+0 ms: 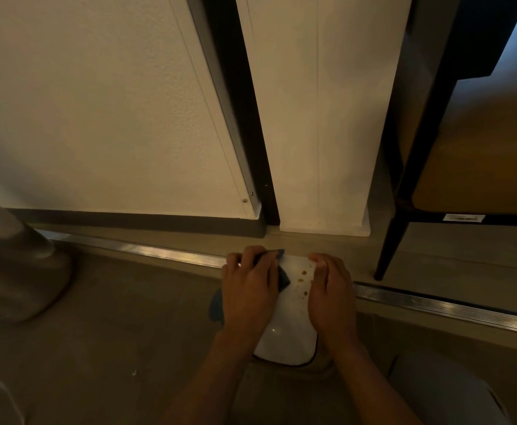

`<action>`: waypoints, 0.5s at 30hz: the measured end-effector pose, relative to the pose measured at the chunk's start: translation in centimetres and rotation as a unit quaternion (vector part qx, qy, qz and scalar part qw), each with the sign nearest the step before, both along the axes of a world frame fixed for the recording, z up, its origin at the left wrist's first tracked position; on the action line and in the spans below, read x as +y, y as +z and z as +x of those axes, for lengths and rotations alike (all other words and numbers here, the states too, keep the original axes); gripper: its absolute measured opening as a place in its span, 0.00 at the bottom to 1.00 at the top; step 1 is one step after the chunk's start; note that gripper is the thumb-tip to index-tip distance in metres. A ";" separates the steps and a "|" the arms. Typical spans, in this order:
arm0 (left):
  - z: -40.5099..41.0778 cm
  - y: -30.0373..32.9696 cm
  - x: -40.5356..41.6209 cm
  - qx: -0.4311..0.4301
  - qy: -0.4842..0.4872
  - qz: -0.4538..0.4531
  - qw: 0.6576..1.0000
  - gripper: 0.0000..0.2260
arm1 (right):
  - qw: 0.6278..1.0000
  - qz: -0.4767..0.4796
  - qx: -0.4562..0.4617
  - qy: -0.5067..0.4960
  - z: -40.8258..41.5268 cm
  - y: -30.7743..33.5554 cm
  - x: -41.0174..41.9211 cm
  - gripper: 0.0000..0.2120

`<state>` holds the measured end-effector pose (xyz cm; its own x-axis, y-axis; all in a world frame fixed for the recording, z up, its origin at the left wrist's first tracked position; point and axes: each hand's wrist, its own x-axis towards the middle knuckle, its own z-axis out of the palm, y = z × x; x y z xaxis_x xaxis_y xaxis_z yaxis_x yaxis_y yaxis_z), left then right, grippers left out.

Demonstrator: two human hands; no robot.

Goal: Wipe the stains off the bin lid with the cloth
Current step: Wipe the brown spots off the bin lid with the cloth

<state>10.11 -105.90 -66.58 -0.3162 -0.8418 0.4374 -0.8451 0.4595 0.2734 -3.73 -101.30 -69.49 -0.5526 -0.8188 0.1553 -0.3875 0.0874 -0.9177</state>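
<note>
The white bin lid (287, 329) sat low in the middle of the scene, smooth and glossy with rounded near corners, brown stains (303, 279) speckled over its far right part. The left hand (248, 289) pressed a dark blue cloth (283, 279) onto the lid's far left side, fingers curled over it and grasping it. The right hand (330, 294) lay on the lid's right edge, fingers bent down around the rim, gripping it. The floor (122, 332) around was dull beige. A ribbed metal threshold strip (447, 305) ran just beyond the lid. Farther off stood white textured wall panels (97, 118), and to the right a dark-legged chair (465, 167) with a tan seat.
</note>
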 end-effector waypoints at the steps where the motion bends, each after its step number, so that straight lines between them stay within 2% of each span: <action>1: -0.2 -0.2 0.8 0.004 -0.016 -0.010 1.000 0.16 | 1.000 -0.002 0.006 -0.001 0.0 -0.1 0.0 0.17; 6: 2.6 -1.4 3.2 0.000 -0.080 -0.051 0.995 0.15 | 1.000 0.005 0.009 -0.001 0.1 0.0 0.0 0.15; 11: 2.4 -0.4 0.1 0.034 0.010 0.003 0.999 0.11 | 1.000 0.002 0.005 0.004 -0.1 0.0 0.0 0.15; 15: 0.3 -0.5 0.0 0.009 -0.005 -0.011 1.000 0.14 | 1.000 0.000 0.012 0.002 0.0 -0.3 -0.1 0.16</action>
